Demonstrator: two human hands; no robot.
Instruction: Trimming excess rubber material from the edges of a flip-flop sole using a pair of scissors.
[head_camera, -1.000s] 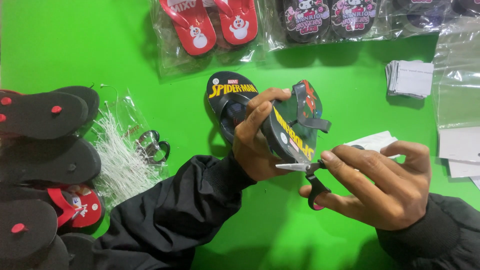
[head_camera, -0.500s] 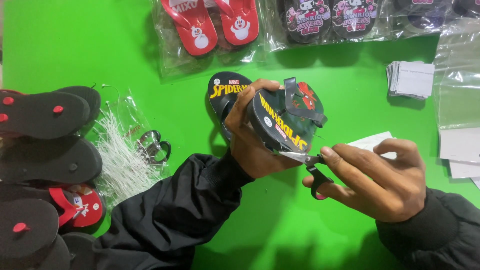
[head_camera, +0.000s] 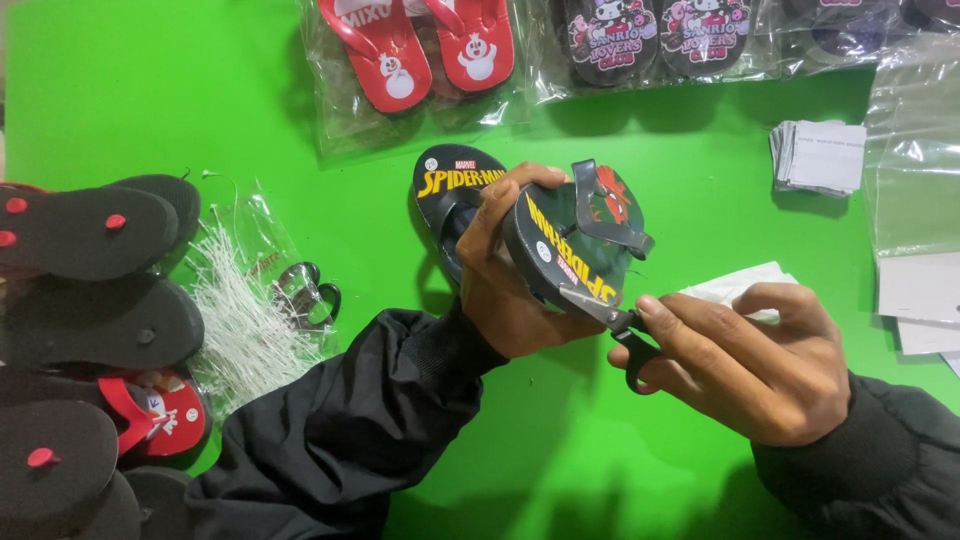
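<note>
My left hand (head_camera: 510, 285) grips a small black flip-flop (head_camera: 570, 240) with yellow lettering and a dark strap, tilted up on its edge. Behind it a matching black flip-flop (head_camera: 450, 185) lies flat on the green surface. My right hand (head_camera: 745, 355) holds black-handled scissors (head_camera: 615, 325), whose blades touch the lower edge of the held flip-flop.
Black and red flip-flops (head_camera: 90, 290) are stacked at the left beside a clear bag of white plastic tag ties (head_camera: 240, 320). Bagged red flip-flops (head_camera: 420, 50) and dark ones (head_camera: 655, 35) lie along the top. White cards (head_camera: 818, 155) and clear bags (head_camera: 915, 160) are at the right.
My left hand has turned the flip-flop so its printed top faces up more. The scissors have stayed at its lower edge, shifting only slightly.
</note>
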